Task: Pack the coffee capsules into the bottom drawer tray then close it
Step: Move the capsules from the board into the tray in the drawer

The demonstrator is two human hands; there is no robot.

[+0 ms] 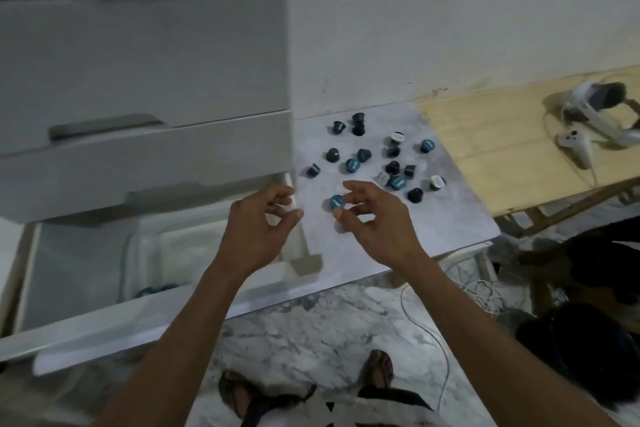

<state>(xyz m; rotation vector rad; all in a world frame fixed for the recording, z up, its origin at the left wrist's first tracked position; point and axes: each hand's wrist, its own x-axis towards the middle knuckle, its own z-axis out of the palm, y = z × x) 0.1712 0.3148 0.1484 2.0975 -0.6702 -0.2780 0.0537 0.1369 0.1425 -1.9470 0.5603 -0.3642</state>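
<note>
Right grip (375,218) pinches a blue capsule (336,201) at its fingertips (left grip (263,218) loosely curled, holding nothing).

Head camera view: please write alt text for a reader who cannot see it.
A person's right hand pinches a blue coffee capsule above a marble-patterned board strewn with capsules, while the left hand, fingers loosely curled and holding nothing, hovers over the open bottom drawer. A clear tray inside holds a few capsules.

Nineteen-odd coffee capsules (363,155) — two hands (377,222) — one open drawer (104,326)
</note>
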